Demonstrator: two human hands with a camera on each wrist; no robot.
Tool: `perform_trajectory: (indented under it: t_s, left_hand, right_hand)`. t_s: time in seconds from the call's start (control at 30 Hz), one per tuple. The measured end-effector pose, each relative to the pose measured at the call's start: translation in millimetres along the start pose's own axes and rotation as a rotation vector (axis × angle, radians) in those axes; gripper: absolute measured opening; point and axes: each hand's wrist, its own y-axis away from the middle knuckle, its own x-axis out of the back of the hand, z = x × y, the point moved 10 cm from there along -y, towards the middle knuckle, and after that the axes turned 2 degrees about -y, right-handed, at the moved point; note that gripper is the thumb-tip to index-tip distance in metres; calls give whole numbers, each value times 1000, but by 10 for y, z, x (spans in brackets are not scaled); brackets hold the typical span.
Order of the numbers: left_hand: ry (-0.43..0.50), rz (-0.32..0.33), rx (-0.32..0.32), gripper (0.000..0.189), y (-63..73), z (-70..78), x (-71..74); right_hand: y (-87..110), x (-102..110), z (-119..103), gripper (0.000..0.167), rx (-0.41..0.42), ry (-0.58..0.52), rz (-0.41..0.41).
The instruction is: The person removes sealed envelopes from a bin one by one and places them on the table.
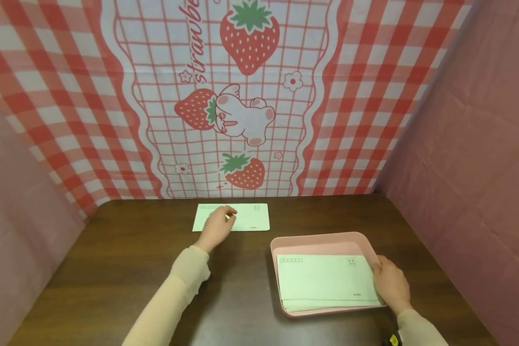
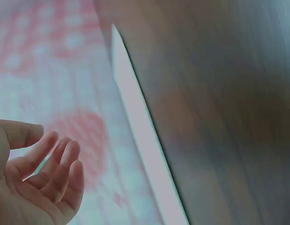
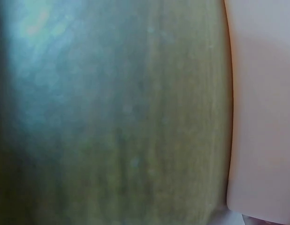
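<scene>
Toward the back of the table lies a pale envelope [image 1: 252,219] with printed postcode boxes, seen as a thin slanted strip [image 2: 142,126] in the left wrist view. Over it hovers my left hand [image 1: 218,222], fingers loosely bent and nothing held; that same hand [image 2: 39,176] shows a gap between thumb and fingers. A pink tray [image 1: 317,244] at the right carries a stack of similar envelopes [image 1: 324,278]. My right hand [image 1: 391,281] grips the tray's right rim. The tray's wall [image 3: 262,108] fills the right side of the right wrist view, with most of that hand hidden.
The dark wooden table [image 1: 125,269] spreads beneath everything. A strawberry-print checked cloth [image 1: 242,96] hangs along its back edge. Plain pink cloths [image 1: 471,144] hang at both sides.
</scene>
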Motion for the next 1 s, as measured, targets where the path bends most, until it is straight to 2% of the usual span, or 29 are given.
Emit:
perform_trajectory:
  t_s: [0.1, 0.2, 0.27, 0.33, 0.37, 0.47, 0.6, 0.8, 1.0]
  left_hand:
    - [-7, -67, -132, 17, 195, 468, -196]
    - [-82, -165, -285, 18, 393, 907, -457]
    - [-162, -228, -380, 20, 510, 1120, -651]
    - [-253, -286, -450, 25, 612, 1244, -846]
    - [-293, -311, -476, 29, 655, 1277, -936]
    - [-406, -362, -495, 40, 732, 1282, -1148]
    - [-522, -401, -460, 61, 761, 1225, -1298]
    - [-598, -427, -371, 74, 739, 1166, -1351]
    - [-651, -451, -336, 75, 739, 1156, -1382]
  right_hand:
    - [8, -5, 19, 39, -4, 3, 2]
    - [9, -1, 31, 39, -5, 2, 7]
    - [6, -1, 32, 39, -6, -1, 6]
    - [3, -3, 33, 39, -9, -1, 8]
    - [0, -6, 34, 39, -12, 0, 7]
    - [-6, -19, 29, 40, -15, -3, 1]
    - [-11, -18, 17, 40, -20, -4, -5]
    - [0, -14, 12, 41, -26, 1, -17]
    - [-5, -21, 8, 40, -14, 1, -17]
